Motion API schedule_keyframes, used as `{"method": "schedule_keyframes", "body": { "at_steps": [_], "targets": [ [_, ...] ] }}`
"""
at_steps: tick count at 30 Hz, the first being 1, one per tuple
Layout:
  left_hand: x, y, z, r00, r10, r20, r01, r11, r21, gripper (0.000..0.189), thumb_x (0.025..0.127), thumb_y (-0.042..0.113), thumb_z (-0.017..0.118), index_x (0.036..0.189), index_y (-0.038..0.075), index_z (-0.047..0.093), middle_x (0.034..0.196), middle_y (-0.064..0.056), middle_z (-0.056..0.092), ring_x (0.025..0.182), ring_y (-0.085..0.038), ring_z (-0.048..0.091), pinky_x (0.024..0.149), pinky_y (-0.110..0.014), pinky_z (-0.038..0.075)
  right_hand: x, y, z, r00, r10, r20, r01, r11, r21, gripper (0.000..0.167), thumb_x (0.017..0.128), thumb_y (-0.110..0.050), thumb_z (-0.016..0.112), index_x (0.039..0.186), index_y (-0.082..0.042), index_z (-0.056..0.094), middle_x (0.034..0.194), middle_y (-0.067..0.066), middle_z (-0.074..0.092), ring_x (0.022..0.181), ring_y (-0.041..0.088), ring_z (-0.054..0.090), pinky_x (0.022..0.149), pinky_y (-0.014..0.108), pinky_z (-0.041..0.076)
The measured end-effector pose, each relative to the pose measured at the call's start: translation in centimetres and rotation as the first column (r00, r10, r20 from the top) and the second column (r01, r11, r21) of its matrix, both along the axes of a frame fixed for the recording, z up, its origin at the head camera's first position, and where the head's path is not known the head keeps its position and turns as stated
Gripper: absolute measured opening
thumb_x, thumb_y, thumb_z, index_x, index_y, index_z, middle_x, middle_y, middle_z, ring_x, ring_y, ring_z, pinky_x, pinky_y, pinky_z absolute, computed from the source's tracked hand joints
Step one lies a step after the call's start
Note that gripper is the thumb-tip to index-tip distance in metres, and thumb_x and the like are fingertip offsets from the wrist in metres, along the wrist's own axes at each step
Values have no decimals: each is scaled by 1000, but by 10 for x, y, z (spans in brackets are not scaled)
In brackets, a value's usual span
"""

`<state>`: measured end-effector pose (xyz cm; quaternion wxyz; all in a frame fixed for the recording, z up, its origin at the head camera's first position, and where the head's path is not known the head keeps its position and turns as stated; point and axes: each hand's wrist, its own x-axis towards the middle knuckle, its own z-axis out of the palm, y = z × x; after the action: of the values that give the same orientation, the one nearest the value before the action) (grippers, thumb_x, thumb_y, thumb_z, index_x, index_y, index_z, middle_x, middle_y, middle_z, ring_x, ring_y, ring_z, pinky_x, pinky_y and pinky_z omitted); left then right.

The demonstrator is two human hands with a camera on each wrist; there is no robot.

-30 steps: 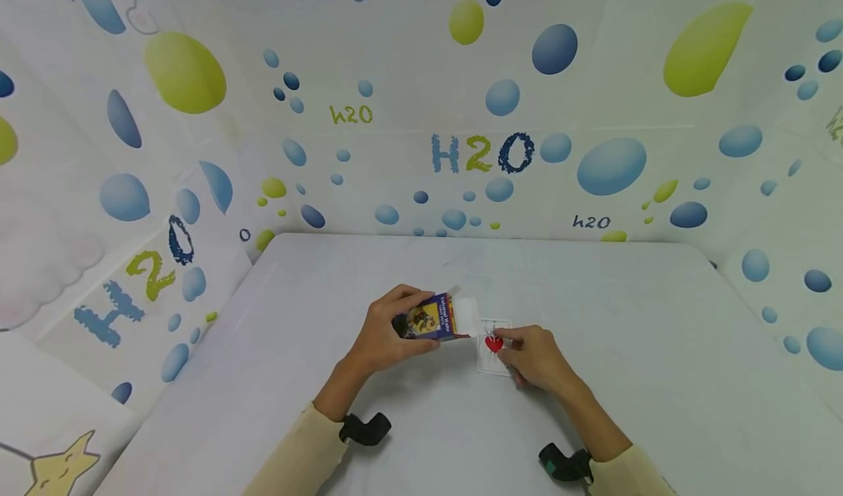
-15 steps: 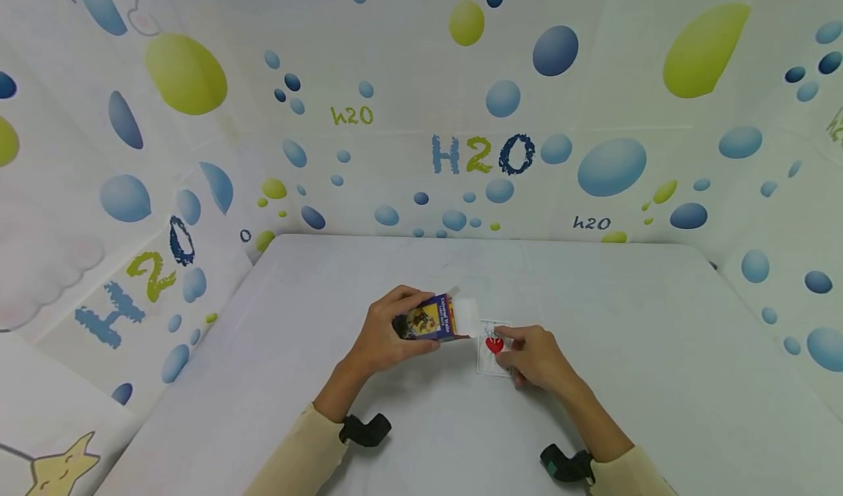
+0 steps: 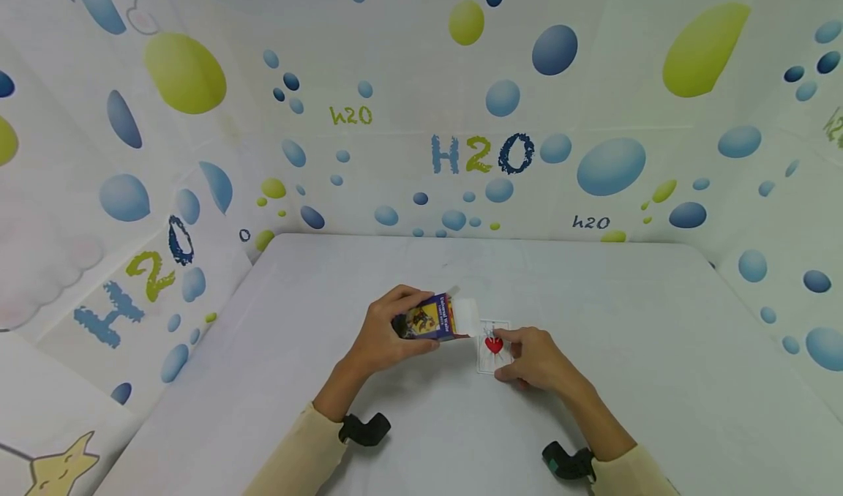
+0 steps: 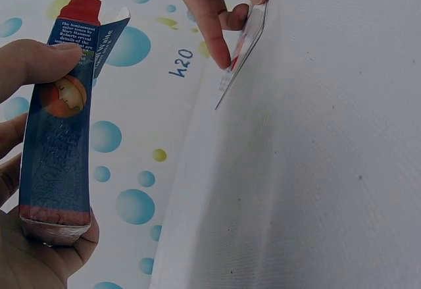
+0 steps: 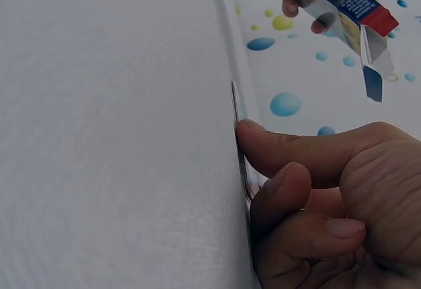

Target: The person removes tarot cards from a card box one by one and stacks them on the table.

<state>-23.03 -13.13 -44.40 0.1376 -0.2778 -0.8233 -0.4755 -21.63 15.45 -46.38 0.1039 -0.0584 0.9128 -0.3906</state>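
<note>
My left hand (image 3: 385,331) grips a blue tarot card box (image 4: 59,131) above the table. The box is tilted, with its white flap (image 3: 466,317) open toward the right. Just right of that flap, a tarot card (image 3: 489,363) lies face up, close to the tabletop, showing a red heart pierced by swords. My right hand (image 3: 536,357) holds the card at its right side, index fingertip near the heart and thumb lower down. In the right wrist view, the thumb (image 5: 289,154) touches the card's face and the other fingers curl by its edge. Whether more cards lie beneath is unclear.
A white-covered table (image 3: 395,445) spreads under both hands. Behind it stands a white backdrop (image 3: 408,57) with blue and green drops and H2O lettering. A black wrist device (image 3: 365,429) sits on the left wrist and another device (image 3: 568,463) on the right.
My right thumb has slid down the card toward its lower edge, away from the index finger, uncovering more of the heart. The left hand and the box stay where they were.
</note>
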Motion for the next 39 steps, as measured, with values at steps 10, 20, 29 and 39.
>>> {"method": "schedule_keyframes", "body": {
  "at_steps": [10,20,29,39],
  "targets": [
    [0,-1,-1,1000,-13,-7,13,1000,13,69,69,22,93,134,17,68,125,3,62,113,-18,57,95,-39,53,1,1,2,1000,10,-7,-10,1000,-14,70,73,-9,90,138,-9,64,84,7,52,49,17,50,50,28,41],
    [-1,-1,-2,999,-31,11,31,1000,6,70,69,20,93,134,13,67,126,3,61,113,-19,57,95,-38,53,1,1,6,998,22,-53,-22,1000,-5,59,83,-17,83,139,-12,63,84,4,55,45,17,54,47,28,39],
    [2,3,-2,997,-73,8,73,997,-7,69,69,21,92,133,16,68,126,3,61,114,-18,57,95,-37,53,3,-1,15,968,-18,-250,-31,981,-194,44,90,-12,75,132,-4,66,84,6,58,52,17,56,47,27,46],
    [6,11,-2,996,-88,31,89,995,-49,69,71,22,91,135,18,67,126,6,60,115,-16,55,96,-37,53,11,-9,28,938,-140,-317,18,933,-360,25,94,-13,71,119,-10,74,87,9,61,62,21,60,55,26,53]
  ]
}}
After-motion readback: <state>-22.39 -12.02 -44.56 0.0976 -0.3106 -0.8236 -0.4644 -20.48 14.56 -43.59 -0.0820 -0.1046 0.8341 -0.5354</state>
